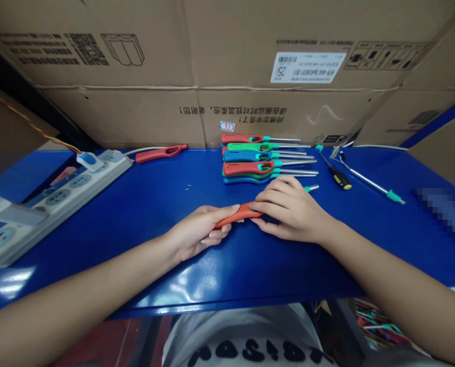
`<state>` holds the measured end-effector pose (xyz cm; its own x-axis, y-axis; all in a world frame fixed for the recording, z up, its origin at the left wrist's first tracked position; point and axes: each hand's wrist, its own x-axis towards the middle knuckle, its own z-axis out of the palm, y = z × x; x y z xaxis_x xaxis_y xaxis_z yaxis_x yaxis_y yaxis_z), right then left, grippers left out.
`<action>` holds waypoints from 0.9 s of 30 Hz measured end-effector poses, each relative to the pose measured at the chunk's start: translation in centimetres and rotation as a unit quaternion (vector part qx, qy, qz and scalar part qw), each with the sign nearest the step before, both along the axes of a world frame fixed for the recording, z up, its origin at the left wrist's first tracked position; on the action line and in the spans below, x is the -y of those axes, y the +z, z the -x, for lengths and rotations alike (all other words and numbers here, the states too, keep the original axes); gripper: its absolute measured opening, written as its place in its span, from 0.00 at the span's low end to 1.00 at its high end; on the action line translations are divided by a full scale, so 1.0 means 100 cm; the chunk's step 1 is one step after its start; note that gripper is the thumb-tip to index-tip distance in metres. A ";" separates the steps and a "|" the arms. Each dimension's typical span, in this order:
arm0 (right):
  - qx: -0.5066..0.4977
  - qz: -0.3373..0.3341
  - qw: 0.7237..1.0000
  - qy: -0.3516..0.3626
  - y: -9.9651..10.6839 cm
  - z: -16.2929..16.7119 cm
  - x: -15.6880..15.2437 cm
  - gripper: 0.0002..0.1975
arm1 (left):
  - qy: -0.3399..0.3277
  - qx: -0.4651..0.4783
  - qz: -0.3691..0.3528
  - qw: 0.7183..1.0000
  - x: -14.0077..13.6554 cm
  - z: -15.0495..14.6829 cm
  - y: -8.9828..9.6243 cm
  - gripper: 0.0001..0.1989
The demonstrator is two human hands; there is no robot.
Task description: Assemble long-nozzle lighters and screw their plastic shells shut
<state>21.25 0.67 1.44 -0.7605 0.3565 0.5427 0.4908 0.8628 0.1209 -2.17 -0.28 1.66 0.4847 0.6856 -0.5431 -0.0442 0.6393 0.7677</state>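
Observation:
Between my two hands is an orange-red long-nosed lighter (238,214), held just above the blue tabletop. My left hand (204,229) closes around its handle end, thumb on top. Over the other end my right hand (288,209) is curled, fingers gripping it and covering most of the trigger area. A teal collar and short metal tube (311,188) stick out beyond my right hand's knuckles. Behind it lies a stack of lighters (250,167) in red, green and blue, their metal tubes pointing right.
A red handle shell (160,153) lies at the back left, near a white power strip (69,196) with plugs. At right are a black-and-yellow screwdriver (339,177) and a loose metal tube (369,181) with teal ends. Cardboard (147,102) stands behind; small pins (188,187) lie mid-table.

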 end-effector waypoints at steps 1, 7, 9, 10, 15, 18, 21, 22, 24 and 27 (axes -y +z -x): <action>0.000 -0.003 1.000 -0.001 0.001 0.000 0.000 0.08 | -0.004 -0.002 -0.005 1.000 0.000 0.000 0.000 0.16; -0.009 -0.029 0.999 0.020 -0.003 0.003 0.002 0.07 | -0.019 -0.004 -0.015 1.000 0.002 0.000 0.000 0.13; -0.026 -0.038 0.999 0.022 -0.006 0.004 0.002 0.05 | -0.033 -0.009 -0.025 0.999 0.002 -0.001 0.000 0.14; -0.039 -0.041 0.998 0.021 -0.007 0.004 0.002 0.05 | -0.040 -0.014 -0.037 0.998 0.002 -0.002 0.000 0.14; -0.062 -0.020 0.998 0.007 -0.008 0.006 0.004 0.04 | -0.043 -0.088 -0.161 0.982 0.005 -0.004 -0.002 0.12; -0.059 -0.009 0.998 0.005 -0.006 0.004 0.004 0.05 | -0.086 -0.191 -0.395 0.894 0.008 0.001 -0.003 0.15; -0.055 0.022 0.998 0.005 -0.005 0.000 0.001 0.06 | -0.145 -0.295 -0.585 0.742 0.008 0.008 -0.003 0.21; -0.055 0.037 0.998 0.007 -0.005 -0.001 0.000 0.06 | -0.167 -0.320 -0.608 0.708 0.007 0.011 -0.003 0.22; -0.059 0.065 0.996 0.009 -0.004 -0.005 -0.003 0.08 | -0.198 -0.349 -0.623 0.672 0.005 0.014 -0.003 0.23; -0.057 0.103 0.993 -0.004 -0.002 -0.013 -0.010 0.10 | -0.210 -0.356 -0.633 0.655 -0.002 0.019 -0.003 0.23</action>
